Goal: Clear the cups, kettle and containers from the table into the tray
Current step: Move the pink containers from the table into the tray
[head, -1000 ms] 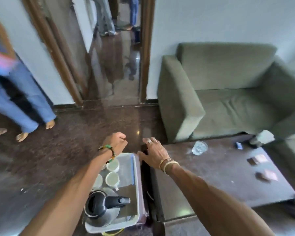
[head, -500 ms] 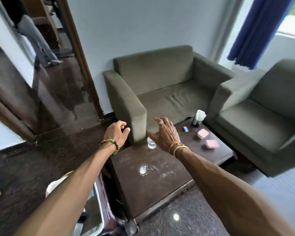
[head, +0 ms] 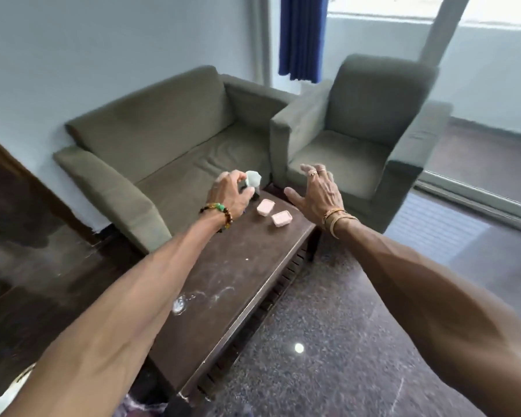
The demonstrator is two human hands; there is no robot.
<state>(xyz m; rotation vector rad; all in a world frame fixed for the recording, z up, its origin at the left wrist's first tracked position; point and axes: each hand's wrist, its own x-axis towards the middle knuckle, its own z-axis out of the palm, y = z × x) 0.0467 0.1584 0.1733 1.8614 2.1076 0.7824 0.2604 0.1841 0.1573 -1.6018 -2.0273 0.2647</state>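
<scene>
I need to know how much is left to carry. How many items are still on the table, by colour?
Pink containers: 2
White container with a dark base: 1
Clear glass: 1
Total: 4

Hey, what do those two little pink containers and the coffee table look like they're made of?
The two pink containers look like plastic: smooth, matte, evenly coloured, with thin moulded rims. The coffee table looks like dark brown wood or a wood-look veneer with a dull sheen, smeared with whitish marks; which one can't be told.
</scene>
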